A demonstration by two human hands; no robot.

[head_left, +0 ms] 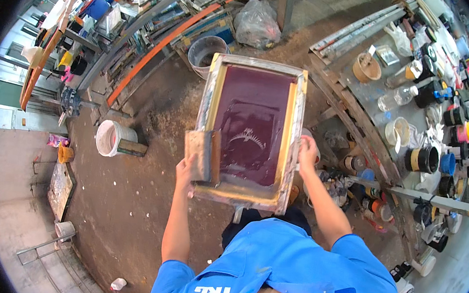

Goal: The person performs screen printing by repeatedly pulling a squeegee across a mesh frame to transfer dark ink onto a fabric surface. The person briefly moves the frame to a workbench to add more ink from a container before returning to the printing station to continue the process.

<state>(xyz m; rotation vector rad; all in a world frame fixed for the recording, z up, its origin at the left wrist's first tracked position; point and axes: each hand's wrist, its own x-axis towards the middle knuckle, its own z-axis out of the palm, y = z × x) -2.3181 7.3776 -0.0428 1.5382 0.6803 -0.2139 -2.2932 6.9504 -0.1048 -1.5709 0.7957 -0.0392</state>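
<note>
A screen printing frame (254, 103) with dark maroon mesh is held up in front of my body. The mesh bears a pale arched design and wet-looking shiny streaks. My right hand (306, 152) is closed round the frame's right side rail. My left hand (185, 171), at the lower left corner, grips a squeegee (197, 153) with a wide wooden handle. The squeegee overlaps the frame's left rail and the edge of the mesh. Whether the left fingers also hold the frame is hidden.
On the stained floor (144, 205) stand a white bucket (114, 138) at left and a grey bucket (205, 53) beyond the frame. A clear plastic bag (257, 24) lies farther back. The right-hand table carries several tubs, jars and a clear bottle (397, 98). An orange-edged rack (171, 39) runs along the far left.
</note>
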